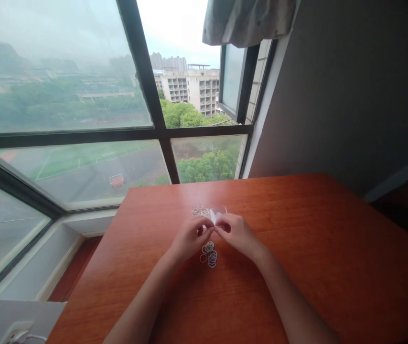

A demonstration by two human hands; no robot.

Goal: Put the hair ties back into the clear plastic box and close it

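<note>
Fingertip to fingertip, my left hand (194, 236) and my right hand (238, 234) meet over the table, both closed in a pinch. A tiny pale thing shows between the fingertips, too small to make out. Just below the hands lies a loose cluster of thin light-coloured rings (211, 258), several of them overlapping. Right behind the fingers is a small clear plastic bag (221, 210), partly hidden by the hands. To its left, beyond my left hand, sits a little heap of small metallic pieces (198, 211), perhaps rings.
A glossy reddish-brown wooden table (318, 248) spreads under both arms. Its far edge stands close to a dark-framed window (204, 131), with one sash (233, 79) swung outward and a grey curtain (249, 21) above. A socket with a plug (19, 334) is at lower left.
</note>
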